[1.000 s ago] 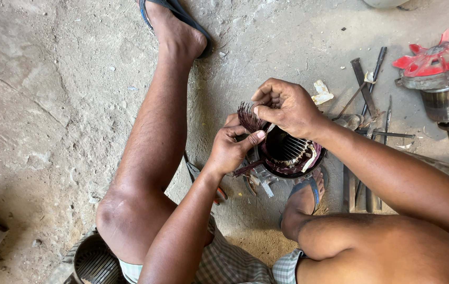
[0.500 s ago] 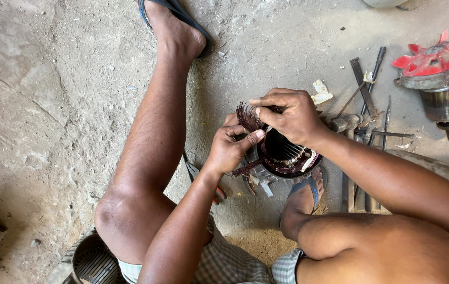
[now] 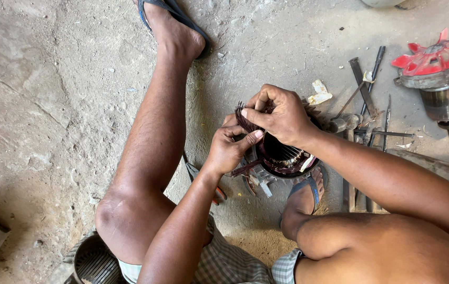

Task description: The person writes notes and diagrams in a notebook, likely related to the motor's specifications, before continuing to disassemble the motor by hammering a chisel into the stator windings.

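Copper winding wires [image 3: 243, 117], dark and fanned, stick up from the round motor stator [image 3: 282, 155] standing on the concrete floor [image 3: 40, 94] between our feet. Our right hand [image 3: 279, 113] pinches the bundle; our left hand [image 3: 230, 150] grips the stator's near rim. We judge this the coil-pulling step; next calls for a firm, steady tug, the stator braced.

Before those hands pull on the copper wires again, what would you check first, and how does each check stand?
1. Right hand pinching the wire bundle: ok.
2. Left hand bracing at the motor stator: ok.
3. Stator steadied against the sandalled foot: cannot tell.
4. Loose hand tools away from the hands: ok.
5. Red fan part out of the way: ok.
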